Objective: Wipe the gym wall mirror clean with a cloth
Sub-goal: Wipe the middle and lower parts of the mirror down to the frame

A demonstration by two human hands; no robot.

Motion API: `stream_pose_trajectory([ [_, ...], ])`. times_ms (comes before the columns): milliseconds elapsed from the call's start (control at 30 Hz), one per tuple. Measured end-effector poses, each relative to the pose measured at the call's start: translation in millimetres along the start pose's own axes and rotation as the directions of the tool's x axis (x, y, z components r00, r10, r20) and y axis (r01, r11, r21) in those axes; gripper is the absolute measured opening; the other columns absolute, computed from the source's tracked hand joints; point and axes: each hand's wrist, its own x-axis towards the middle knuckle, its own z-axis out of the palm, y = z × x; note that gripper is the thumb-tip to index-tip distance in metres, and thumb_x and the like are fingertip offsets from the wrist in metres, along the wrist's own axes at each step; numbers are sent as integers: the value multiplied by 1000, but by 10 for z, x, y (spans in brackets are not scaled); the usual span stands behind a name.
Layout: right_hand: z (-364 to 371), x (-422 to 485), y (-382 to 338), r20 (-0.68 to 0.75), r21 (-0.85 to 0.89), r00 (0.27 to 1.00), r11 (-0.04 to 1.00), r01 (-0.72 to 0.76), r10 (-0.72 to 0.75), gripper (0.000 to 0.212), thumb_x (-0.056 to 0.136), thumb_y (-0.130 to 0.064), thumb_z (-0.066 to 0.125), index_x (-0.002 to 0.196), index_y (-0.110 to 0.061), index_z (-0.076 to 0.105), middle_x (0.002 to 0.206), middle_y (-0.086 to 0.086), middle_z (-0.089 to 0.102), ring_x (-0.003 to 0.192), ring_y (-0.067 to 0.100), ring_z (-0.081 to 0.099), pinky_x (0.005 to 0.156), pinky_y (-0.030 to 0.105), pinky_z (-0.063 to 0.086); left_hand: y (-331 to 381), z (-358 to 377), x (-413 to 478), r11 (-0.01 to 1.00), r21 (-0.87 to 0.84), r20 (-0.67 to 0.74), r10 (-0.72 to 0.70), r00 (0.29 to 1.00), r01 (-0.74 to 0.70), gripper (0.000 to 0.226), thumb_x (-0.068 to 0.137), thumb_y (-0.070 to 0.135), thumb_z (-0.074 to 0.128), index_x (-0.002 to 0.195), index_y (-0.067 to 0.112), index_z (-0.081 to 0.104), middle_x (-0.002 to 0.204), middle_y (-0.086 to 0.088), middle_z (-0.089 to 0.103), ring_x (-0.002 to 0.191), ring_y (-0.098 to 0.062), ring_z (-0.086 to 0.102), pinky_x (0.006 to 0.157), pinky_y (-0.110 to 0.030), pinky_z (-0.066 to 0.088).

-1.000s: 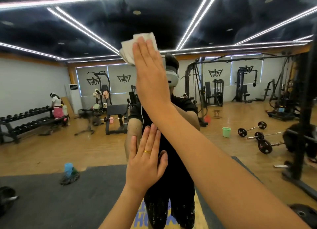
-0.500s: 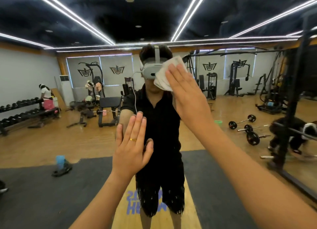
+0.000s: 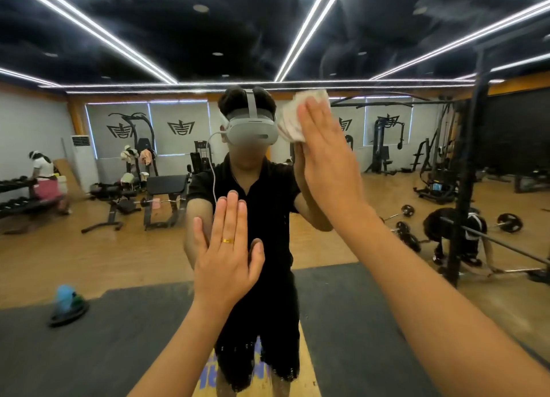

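Head view: the gym wall mirror [image 3: 119,54] fills the frame, reflecting a dark ceiling with light strips, a wooden floor, black mats and weight machines.
Reflection: a person in a black shirt and shorts, wearing a grey headset [image 3: 253,131], stands at the centre facing the glass.
Right hand [image 3: 324,155]: raised at upper centre-right, fingers straight and close together, palm pressing the cloth flat on the mirror.
Left hand [image 3: 227,256]: lower, at the centre, flat against the glass, fingers straight and pointing up, thumb spread aside, holding nothing.
Cloth [image 3: 293,122]: white and crumpled, under the right fingers, sticking out at their left and top, just beside the reflected headset.
Ring [image 3: 228,241]: gold band on a left-hand finger.
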Motion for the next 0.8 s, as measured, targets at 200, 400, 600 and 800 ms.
stream_pose_trajectory([
  [200, 4, 293, -56, -31, 42, 998, 998, -50, 52, 59, 105, -4, 49, 161, -11, 30, 169, 5, 24, 155, 25, 24, 118, 43, 40, 61, 45, 8, 999, -34, -13, -15, 1000, 14, 71, 103, 38, 40, 162, 2, 23, 170, -17, 20, 158, -31, 18, 125, -62, 15],
  [400, 146, -317, -9, 11, 26, 998, 998, -63, 63, 69, 98, 3, 58, 160, -12, 31, 169, 5, 26, 157, 22, 17, 122, 52, 33, 68, 35, -7, 999, -31, -18, -12, 1000, 12, 70, 103, 37, 41, 161, 0, 26, 170, -17, 20, 159, -32, 17, 125, -61, 13],
  [600, 4, 467, -234, 29, 61, 994, 993, -103, 102, 62, 104, -6, 49, 162, -15, 27, 171, 2, 20, 158, 26, 16, 120, 48, 38, 61, 37, -4, 1000, -16, -47, -16, 999, 15, 72, 102, 38, 41, 162, 2, 22, 170, -18, 20, 159, -32, 16, 126, -60, 13],
  [800, 184, 639, -713, 151, -102, 966, 969, 224, -208, 68, 102, -8, 42, 164, -14, 15, 173, 6, 10, 158, 26, 12, 127, 42, 17, 48, 54, -18, 1000, -18, -55, -13, 998, 12, 71, 103, 37, 41, 161, 0, 24, 169, -18, 20, 158, -34, 18, 123, -64, 18],
])
